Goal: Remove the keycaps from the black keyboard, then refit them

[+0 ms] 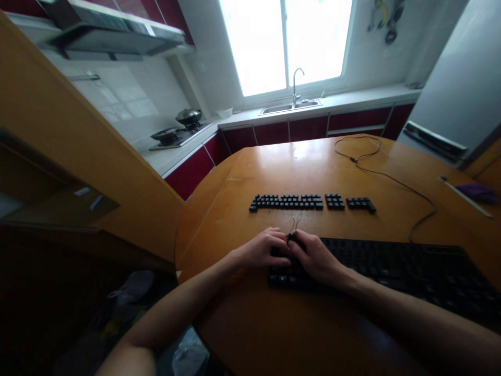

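Observation:
A black keyboard (376, 261) lies near the front edge of the wooden table, many of its top-row keys bare. My right hand (319, 258) is closed over its left end, pinching a small dark-handled keycap puller (291, 238) whose two thin wires point away from me. Beside it, my left hand (263, 249) has its fingers curled in at the keyboard's left end, close to the puller; what sits between them is hidden. Beyond both hands, loose black keycaps (289, 201) stand in neat rows, split into several groups.
The keyboard's cable (407, 185) loops across the right side of the wooden table (219, 209). A purple cloth (475, 192) and a thin pale strip (465, 197) lie at the right edge. Behind are a sink (291, 107), a stove (180, 137) and a fridge (450, 89).

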`<control>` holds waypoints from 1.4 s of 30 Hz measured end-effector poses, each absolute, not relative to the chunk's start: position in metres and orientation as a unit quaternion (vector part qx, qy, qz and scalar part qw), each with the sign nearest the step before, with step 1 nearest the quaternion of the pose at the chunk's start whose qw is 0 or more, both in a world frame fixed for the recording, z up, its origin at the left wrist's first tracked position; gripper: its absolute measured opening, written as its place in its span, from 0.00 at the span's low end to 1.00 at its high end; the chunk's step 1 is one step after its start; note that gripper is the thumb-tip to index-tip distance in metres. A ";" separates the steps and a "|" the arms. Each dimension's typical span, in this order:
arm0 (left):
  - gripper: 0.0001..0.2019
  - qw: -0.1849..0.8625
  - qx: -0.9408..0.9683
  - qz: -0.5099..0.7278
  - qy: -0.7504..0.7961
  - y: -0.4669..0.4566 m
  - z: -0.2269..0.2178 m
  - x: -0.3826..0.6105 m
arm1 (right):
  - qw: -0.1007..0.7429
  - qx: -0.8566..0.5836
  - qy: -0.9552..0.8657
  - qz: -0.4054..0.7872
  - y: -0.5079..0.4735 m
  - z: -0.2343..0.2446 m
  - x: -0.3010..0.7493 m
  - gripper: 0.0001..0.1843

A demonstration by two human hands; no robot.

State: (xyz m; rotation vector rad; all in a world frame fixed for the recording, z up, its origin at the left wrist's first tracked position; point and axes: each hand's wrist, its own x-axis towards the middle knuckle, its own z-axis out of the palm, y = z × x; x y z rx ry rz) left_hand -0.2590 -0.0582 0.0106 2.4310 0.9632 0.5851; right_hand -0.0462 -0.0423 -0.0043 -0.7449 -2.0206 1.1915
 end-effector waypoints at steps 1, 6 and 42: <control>0.16 0.236 0.881 0.219 0.347 -0.058 0.011 -0.258 | 0.344 -0.299 -0.763 0.458 -0.041 -0.005 -0.047 0.08; 0.14 0.253 0.864 0.265 0.344 -0.059 0.011 -0.258 | 0.372 -0.302 -0.759 0.442 -0.042 -0.005 -0.047 0.08; 0.06 -0.093 0.704 0.280 0.646 -0.004 -0.022 -0.337 | 0.398 -0.367 -0.709 0.452 -0.040 -0.007 -0.048 0.09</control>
